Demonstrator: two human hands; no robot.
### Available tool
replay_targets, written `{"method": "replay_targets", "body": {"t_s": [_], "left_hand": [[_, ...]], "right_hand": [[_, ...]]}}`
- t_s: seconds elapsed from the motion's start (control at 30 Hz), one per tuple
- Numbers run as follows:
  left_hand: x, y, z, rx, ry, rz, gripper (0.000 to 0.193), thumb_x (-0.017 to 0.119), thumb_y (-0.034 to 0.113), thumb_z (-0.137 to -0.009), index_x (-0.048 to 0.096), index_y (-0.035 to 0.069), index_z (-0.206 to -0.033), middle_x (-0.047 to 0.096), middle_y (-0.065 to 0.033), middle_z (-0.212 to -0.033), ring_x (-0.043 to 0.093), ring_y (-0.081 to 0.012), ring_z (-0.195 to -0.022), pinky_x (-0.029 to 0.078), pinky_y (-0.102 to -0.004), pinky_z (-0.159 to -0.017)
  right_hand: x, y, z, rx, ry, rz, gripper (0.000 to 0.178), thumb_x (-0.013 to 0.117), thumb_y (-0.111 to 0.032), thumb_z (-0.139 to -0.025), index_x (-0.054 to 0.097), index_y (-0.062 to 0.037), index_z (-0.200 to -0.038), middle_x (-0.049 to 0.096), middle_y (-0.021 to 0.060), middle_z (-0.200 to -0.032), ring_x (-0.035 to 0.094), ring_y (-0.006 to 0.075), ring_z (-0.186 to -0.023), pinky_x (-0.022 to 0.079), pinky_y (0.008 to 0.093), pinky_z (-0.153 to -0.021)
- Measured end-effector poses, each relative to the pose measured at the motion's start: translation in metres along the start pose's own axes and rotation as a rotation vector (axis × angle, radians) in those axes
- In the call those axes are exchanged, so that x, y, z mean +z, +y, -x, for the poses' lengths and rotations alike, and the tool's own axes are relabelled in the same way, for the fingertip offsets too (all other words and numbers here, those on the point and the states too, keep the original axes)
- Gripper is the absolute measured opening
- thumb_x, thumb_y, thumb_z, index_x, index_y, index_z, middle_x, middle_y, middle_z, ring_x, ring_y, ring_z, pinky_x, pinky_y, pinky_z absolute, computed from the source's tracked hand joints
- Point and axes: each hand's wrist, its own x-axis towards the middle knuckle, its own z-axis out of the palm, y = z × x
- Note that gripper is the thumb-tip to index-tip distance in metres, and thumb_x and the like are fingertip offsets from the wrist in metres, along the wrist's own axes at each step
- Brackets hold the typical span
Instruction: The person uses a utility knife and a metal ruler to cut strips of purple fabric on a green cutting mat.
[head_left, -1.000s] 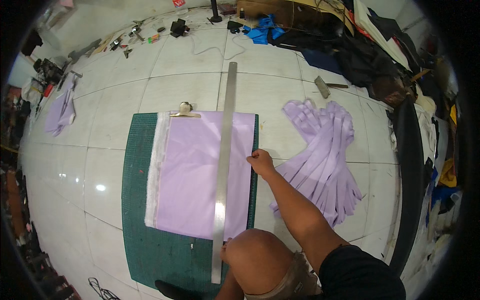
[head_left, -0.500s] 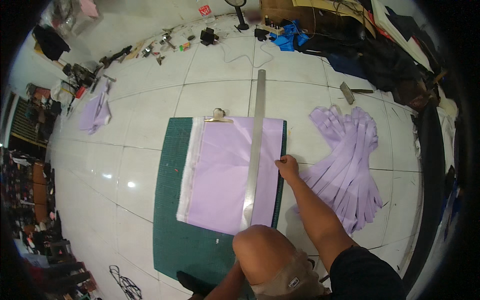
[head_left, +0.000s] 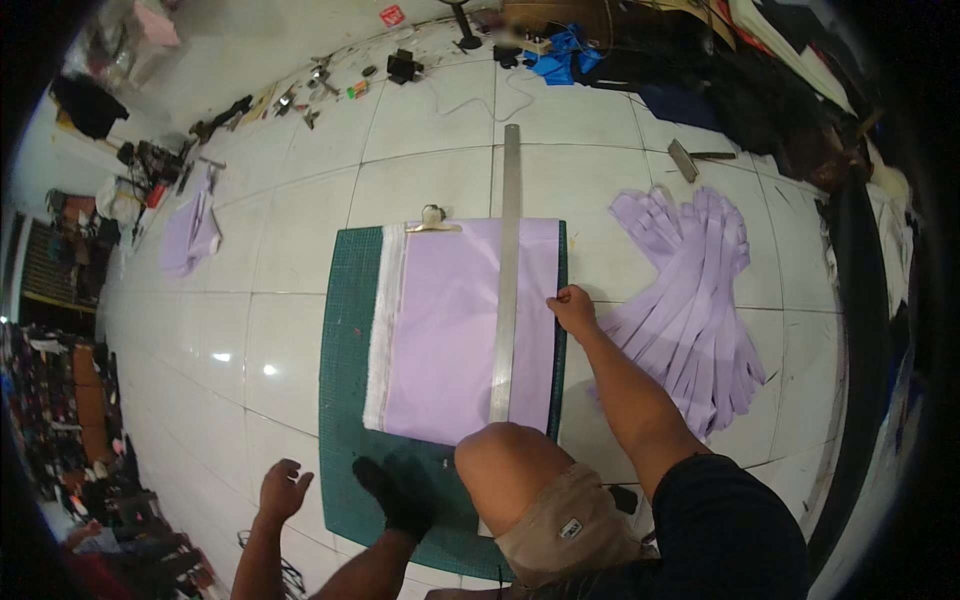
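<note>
**Left hand [head_left: 285, 490] has come into view beside the green mat's [head_left: 345, 330] left edge**

From the head camera, we see it free over the floor [head_left: 280, 240], fingers loosely bent. Our right hand [head_left: 572, 308] pinches the lilac fabric [head_left: 450, 330] by the mat's right edge. That fabric lies on the mat, reaching its far edge, under a metal ruler [head_left: 509, 270] that runs past it. Lilac strips [head_left: 690, 300] lie off the mat's right edge.

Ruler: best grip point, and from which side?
Probably the ruler's far end, pinched across its long edges from above: it lies flat and sticks out past the cloth and mat, while its near end is hidden by the knee.
</note>
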Motion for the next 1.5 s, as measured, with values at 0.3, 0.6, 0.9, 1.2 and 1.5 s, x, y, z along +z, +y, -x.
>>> {"method": "replay_targets", "body": {"t_s": [0.3, 0.6, 0.9, 1.2, 1.5], "left_hand": [[0.103, 0.033, -0.101, 0.274, 0.151, 0.249, 0.053, 0.072, 0.028, -0.086, 0.054, 0.001, -0.128, 0.051, -0.0255, -0.131, 0.050, -0.0424, -0.123, 0.042, -0.0479, -0.103], [0.154, 0.122, -0.201, 0.787, 0.163, -0.104, 0.076, 0.059, 0.049, -0.092, 0.034, 0.008, -0.151, 0.025, -0.0275, -0.155, 0.023, -0.0455, -0.144, 0.017, -0.0552, -0.118], [0.207, 0.096, -0.229, 0.904, 0.175, -0.057, 0.082, 0.059, 0.052, -0.088, 0.034, 0.005, -0.150, 0.022, -0.0291, -0.156, 0.020, -0.0498, -0.144, 0.014, -0.0615, -0.116], [0.205, 0.085, -0.239, 0.868, 0.117, -0.142, 0.083, 0.058, 0.048, -0.086, 0.029, 0.007, -0.152, 0.022, -0.0301, -0.156, 0.018, -0.0498, -0.144, 0.012, -0.0627, -0.116], [0.213, 0.080, -0.244, 0.915, 0.112, -0.118, 0.088, 0.061, 0.049, -0.085, 0.023, 0.010, -0.154, 0.018, -0.0327, -0.155, 0.019, -0.0525, -0.142, 0.014, -0.0645, -0.115]], "right_hand": [[0.006, -0.020, 0.006, 0.042, -0.115, 0.032, 0.036, 0.076, -0.032, -0.085, 0.057, -0.0021, -0.091, 0.058, 0.0045, -0.074, 0.056, 0.0122, -0.064, 0.047, 0.0273, -0.057], [-0.028, -0.081, 0.016, -0.224, -0.186, 0.799, 0.047, 0.065, -0.049, -0.086, 0.063, -0.0019, -0.086, 0.068, 0.0191, -0.085, 0.066, 0.0360, -0.084, 0.052, 0.0456, -0.074], [-0.136, -0.108, 0.085, -0.138, -0.266, 0.964, 0.028, 0.060, -0.032, -0.093, 0.059, -0.0058, -0.102, 0.067, 0.0147, -0.097, 0.065, 0.0343, -0.093, 0.050, 0.0475, -0.079], [-0.080, -0.060, 0.237, 0.205, -0.437, 0.821, 0.035, 0.058, -0.035, -0.094, 0.058, -0.0072, -0.115, 0.063, 0.0163, -0.105, 0.064, 0.0348, -0.099, 0.052, 0.0492, -0.083], [0.052, -0.048, 0.323, 0.568, -0.274, 0.463, 0.046, 0.070, -0.047, -0.085, 0.062, -0.0054, -0.103, 0.064, 0.0140, -0.103, 0.063, 0.0335, -0.096, 0.051, 0.0438, -0.082]]}}
